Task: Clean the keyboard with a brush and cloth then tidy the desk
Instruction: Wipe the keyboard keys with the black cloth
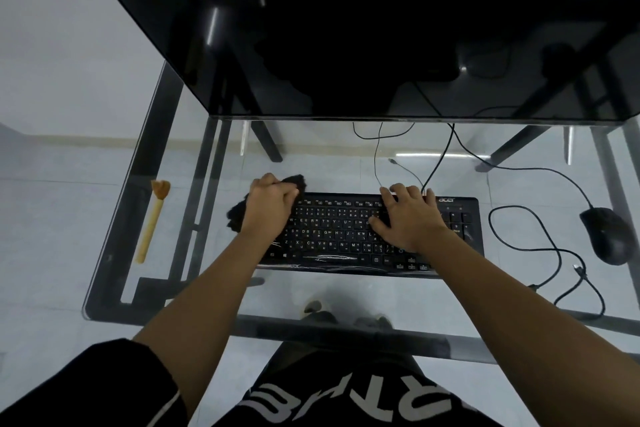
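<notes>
A black keyboard (332, 236) lies flat on the glass desk (433, 295) in front of me. My left hand (272, 204) grips a dark cloth (239, 213) at the keyboard's far left corner, the cloth bunched under and beside the fingers. My right hand (407, 215) rests on the keys right of the middle, fingers spread and reaching over the far edge. A tan brush (152, 218) with a wooden handle lies on the desk to the left, apart from both hands.
A black mouse (609, 236) sits at the right with its cable looping over the glass. A large dark monitor (346, 28) stands behind the keyboard. Cables trail from the keyboard's back edge. The desk's front edge runs just above my lap.
</notes>
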